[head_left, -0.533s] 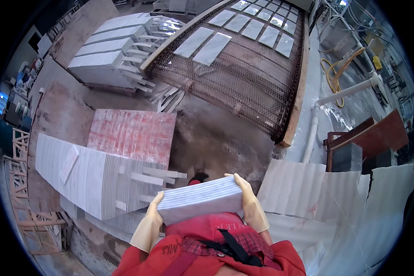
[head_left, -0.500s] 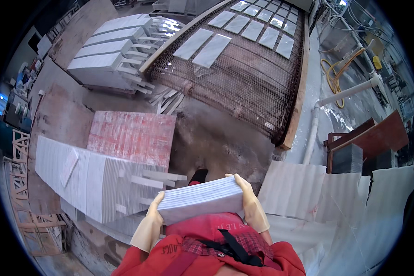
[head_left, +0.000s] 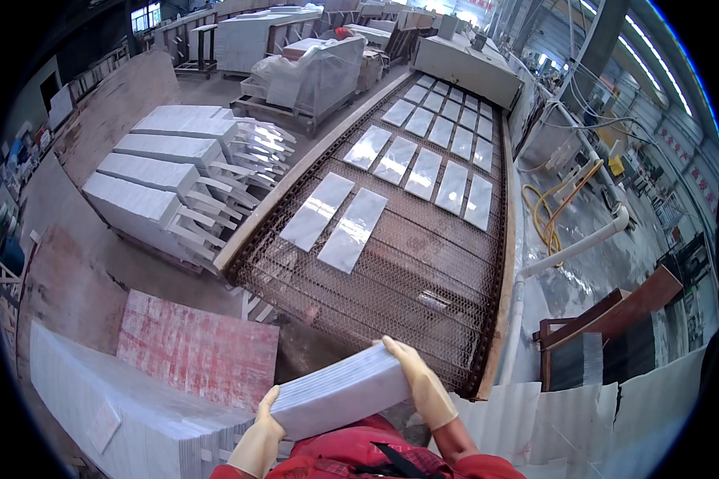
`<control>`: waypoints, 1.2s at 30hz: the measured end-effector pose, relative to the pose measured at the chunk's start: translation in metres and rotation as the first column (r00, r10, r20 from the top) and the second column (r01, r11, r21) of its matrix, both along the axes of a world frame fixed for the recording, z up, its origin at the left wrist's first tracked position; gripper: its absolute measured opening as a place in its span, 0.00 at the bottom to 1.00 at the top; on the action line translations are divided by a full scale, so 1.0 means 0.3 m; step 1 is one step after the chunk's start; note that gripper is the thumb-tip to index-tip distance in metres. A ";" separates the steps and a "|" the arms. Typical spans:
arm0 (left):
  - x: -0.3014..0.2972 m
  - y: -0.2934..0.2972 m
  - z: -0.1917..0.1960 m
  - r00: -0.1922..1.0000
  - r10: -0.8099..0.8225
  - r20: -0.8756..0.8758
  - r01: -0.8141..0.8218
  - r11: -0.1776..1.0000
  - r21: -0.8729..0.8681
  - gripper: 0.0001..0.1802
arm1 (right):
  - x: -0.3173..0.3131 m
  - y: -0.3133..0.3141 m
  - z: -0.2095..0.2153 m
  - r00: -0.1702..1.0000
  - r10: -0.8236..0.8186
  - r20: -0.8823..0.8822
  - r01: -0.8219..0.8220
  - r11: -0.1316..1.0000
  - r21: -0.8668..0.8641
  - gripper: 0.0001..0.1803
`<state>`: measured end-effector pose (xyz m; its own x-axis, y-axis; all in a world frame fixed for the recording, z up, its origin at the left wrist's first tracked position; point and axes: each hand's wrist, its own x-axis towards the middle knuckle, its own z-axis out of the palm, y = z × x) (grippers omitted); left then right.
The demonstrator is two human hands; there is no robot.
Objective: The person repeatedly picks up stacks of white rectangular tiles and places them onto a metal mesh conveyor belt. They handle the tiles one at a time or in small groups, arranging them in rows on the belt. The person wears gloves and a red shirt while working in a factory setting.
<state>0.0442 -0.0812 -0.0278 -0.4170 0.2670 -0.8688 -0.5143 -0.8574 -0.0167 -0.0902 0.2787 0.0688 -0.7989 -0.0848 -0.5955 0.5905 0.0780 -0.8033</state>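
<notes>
You hold a stack of pale stone tiles [head_left: 339,393] close to your chest, 1 hand on each end. Its long side runs from your left hand [head_left: 262,435] up to your right hand [head_left: 420,382] (tilted a bit). Your fingers wrap tight around it. The mesh belt [head_left: 423,271] with 2 near tiles [head_left: 334,222] lies just ahead.

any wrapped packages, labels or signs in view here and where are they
Plastic-wrapped load: far end, left of the mesh conveyor, a bulky block under cloudy clear film on a pallet.
Red signs: far right wall, a row of small red squares.
Pale label: lower left, a small slanted rectangle on the white slab stack.
No screens visible.
</notes>
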 end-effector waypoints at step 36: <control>-0.282 0.102 -0.234 0.999 0.030 -0.040 -0.014 0.934 0.357 0.39 | -0.557 -0.140 0.085 0.779 0.560 -0.282 -0.216 0.662 0.718 0.26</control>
<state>-0.0405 -0.0504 -0.0980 -0.4623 0.5463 -0.6985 -0.5025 -0.8104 -0.3013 -0.2574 0.2366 0.0944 -0.9546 -0.2071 -0.2141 -0.0304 0.7827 -0.6217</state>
